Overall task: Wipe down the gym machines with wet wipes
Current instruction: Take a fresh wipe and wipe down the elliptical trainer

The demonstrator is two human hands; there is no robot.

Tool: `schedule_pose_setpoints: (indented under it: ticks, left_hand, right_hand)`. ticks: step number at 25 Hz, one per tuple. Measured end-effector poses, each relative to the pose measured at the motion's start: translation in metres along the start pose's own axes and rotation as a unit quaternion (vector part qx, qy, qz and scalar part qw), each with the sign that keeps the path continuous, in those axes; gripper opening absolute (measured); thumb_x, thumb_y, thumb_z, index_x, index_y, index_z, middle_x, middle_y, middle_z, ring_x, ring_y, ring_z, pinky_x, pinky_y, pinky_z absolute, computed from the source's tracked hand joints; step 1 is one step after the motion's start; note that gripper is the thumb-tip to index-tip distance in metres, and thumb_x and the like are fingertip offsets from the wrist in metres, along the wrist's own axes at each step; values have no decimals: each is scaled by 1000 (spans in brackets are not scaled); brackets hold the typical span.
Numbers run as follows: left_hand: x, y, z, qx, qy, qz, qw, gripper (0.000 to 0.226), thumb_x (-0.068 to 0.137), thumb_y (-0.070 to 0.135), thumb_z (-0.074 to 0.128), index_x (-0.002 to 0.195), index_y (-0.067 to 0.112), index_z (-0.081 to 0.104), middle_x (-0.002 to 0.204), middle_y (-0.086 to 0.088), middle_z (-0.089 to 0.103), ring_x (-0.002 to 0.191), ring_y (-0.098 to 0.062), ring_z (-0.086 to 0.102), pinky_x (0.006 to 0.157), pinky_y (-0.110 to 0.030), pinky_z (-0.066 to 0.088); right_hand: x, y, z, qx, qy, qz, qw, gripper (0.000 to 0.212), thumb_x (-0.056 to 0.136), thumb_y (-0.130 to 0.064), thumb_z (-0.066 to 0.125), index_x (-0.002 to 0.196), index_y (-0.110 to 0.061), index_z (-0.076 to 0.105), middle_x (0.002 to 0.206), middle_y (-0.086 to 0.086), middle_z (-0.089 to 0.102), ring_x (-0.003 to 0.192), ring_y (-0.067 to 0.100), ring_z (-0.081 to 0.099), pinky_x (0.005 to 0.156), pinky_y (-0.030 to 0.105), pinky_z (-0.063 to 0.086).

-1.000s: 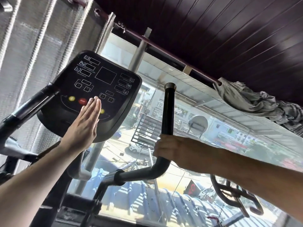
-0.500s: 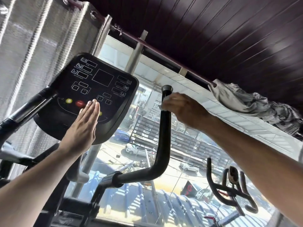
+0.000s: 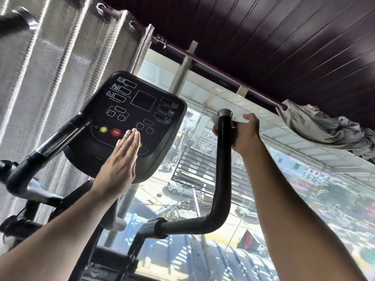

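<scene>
Window-backed upright handlebar [image 3: 224, 159]; right hand [image 3: 244, 136] grips its top.

Grey cloth [image 3: 324, 126] draped on rail [image 3: 223, 71] above window

Console [image 3: 129, 118]: black, white outline markings; red STOP button [image 3: 116, 132] at 9 o'clock of yellow button [image 3: 103, 129]. Handlebar [image 3: 223, 159]: black. Wipe [image 3: 241, 120]: white. Curtain [image 3: 60, 78]: silver-grey, vertical pleats. Ceiling [image 3: 263, 37]: dark maroon, striped.

head view | worn on head | tilted upward, facing console [image 3: 132, 122] and window [image 3: 284, 199] | close range
</scene>
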State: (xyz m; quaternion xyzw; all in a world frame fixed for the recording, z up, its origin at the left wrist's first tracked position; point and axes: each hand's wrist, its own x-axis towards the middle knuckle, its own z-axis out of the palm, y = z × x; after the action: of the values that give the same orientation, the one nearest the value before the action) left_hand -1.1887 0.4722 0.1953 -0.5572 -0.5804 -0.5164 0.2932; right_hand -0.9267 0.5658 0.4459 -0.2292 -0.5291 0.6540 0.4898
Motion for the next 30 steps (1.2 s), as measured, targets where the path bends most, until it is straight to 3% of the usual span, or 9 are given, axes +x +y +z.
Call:
schedule_pose_setpoints:
  ticks: [3,5,7,10,14,17,20,27,30]
  left_hand:
    - [0,1,-2,-10,0,5,1000,61,106,5,34,164,6,14,171,-11,15,160,-19,9,129,-44,19]
    - [-1,2,-3,-12,6,6,1000,61,106,4,37,163,6,16,171,-11,16,160,-19,10,129,-42,19]
    - [-1,1,-3,-16,10,2,1000,62,105,2,41,163,5,18,170,-11,18,159,-18,11,129,-38,16]
    - [1,0,-2,-21,10,10,1000,63,104,-1,44,163,4,20,169,-11,20,159,-18,12,129,-31,11]
    - [2,-1,-5,-23,0,7,1000,63,105,-1,42,163,5,18,170,-11,20,159,-18,11,130,-33,13]
    - [0,3,-10,6,-31,5,1000,68,105,-2,43,164,4,10,171,-15,14,160,-22,7,130,-38,15]
    - [-16,2,-14,53,-74,36,995,74,103,6,45,163,0,0,172,-17,-1,160,-26,-4,130,-45,15]
    - [-22,3,-16,49,-86,16,995,74,105,8,42,163,3,-3,173,-11,-6,160,-22,-8,130,-45,14]
    - [-23,4,-18,54,-93,4,994,73,106,9,40,163,4,-5,173,-10,-10,159,-21,-12,130,-43,11]
  right_hand:
    - [-1,3,-1,-53,-41,16,998,63,91,-49,38,106,7,63,83,19,65,71,31,61,71,37,56]
    - [-3,14,-2,3,-65,29,997,59,91,-49,40,103,5,62,78,16,60,69,29,55,77,41,56]
    - [-2,19,-4,33,-65,27,997,62,91,-50,42,110,6,62,84,18,62,72,27,54,83,44,56]
    - [-6,13,-2,-16,-70,30,997,76,89,-60,42,121,7,60,102,23,66,66,25,57,63,29,50]
    - [-30,32,-12,3,-95,47,994,68,91,-64,44,103,0,65,82,13,56,61,23,53,57,26,46]
    - [-73,66,-36,6,-122,88,989,73,92,-70,44,91,-3,74,79,11,56,64,22,54,58,28,48]
    - [-89,75,-47,-22,-130,102,986,82,90,-76,43,100,-1,76,83,11,60,68,23,56,63,32,49]
    - [-64,45,-26,-19,-88,41,995,87,90,-75,43,121,3,66,91,14,63,73,26,59,70,35,49]
    - [-111,79,-46,-7,-115,76,990,85,91,-76,44,113,2,72,89,14,62,75,27,58,70,37,50]
